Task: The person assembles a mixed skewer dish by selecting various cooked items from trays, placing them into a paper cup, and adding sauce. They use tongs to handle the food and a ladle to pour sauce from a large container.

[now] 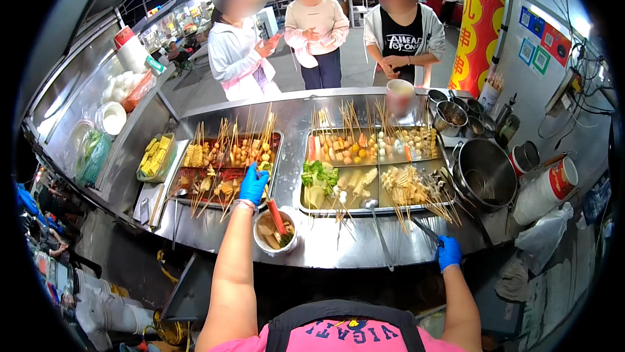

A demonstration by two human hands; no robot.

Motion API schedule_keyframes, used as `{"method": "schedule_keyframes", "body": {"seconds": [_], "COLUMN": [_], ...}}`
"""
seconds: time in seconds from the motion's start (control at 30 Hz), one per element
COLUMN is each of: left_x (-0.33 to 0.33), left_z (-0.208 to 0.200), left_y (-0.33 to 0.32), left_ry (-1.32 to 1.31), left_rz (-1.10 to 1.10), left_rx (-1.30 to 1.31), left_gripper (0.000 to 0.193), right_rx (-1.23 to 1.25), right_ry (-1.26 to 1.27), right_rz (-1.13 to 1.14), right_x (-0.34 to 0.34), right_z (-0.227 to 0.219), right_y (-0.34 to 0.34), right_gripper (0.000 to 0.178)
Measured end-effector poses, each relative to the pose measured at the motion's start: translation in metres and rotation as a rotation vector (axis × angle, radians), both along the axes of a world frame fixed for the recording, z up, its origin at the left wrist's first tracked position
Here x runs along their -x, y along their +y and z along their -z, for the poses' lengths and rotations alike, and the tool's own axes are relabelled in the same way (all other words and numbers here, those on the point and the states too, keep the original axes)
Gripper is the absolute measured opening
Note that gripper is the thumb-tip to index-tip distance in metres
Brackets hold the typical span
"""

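My left hand (253, 185), in a blue glove, is closed at the near right corner of the left tray, around what looks like the stick of a skewer. Below it, a red sausage-like piece (277, 218) stands tilted in a white paper cup (260, 243) of food pieces and broth. At the counter's front right, my right hand (449, 253), also gloved in blue, grips dark metal tongs (427, 231) pointing toward the right tray. A ladle (379, 228) lies at the near edge of the right tray (303, 205), which holds skewers and greens in broth.
The left tray (278, 157) holds skewers in red broth. A yellow-filled container (156, 157) stands at its left. A large pot (485, 173), small pots (450, 118) and stacked paper cups (547, 189) are at the right. Another paper cup (399, 97) sits at the back; several people stand beyond.
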State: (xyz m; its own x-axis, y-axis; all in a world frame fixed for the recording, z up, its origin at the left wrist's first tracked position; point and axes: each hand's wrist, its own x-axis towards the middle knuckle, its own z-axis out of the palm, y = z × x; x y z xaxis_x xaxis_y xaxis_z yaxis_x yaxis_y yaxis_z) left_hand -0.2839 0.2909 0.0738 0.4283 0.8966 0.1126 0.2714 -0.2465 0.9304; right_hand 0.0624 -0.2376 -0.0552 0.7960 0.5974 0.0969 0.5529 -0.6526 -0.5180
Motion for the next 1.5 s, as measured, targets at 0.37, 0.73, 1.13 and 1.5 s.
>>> {"method": "schedule_keyframes", "body": {"seconds": [0.37,0.73,1.13,1.5], "left_x": [0.027,0.087,0.103,0.118], "left_z": [-0.101,-0.067,-0.021,-0.016], "left_y": [-0.06,-0.162,-0.23,-0.224], "left_ry": [-0.397,-0.143,-0.007,0.099], "left_rz": [0.129,-0.123,-0.341,-0.13], "left_rx": [0.169,-0.213,-0.588,-0.774], "left_gripper": [0.022,0.02,0.02,0.022], "right_rx": [0.354,0.469,0.024,-0.031], "right_ry": [0.261,0.648,1.933,2.026], "right_rz": [0.127,-0.067,-0.936,-0.882], "right_x": [0.031,0.078,0.244,0.29], "right_z": [-0.024,-0.109,-0.164,-0.173], "right_y": [-0.009,0.0,0.164,0.201], "right_gripper": [0.073,0.017,0.079,0.099]}}
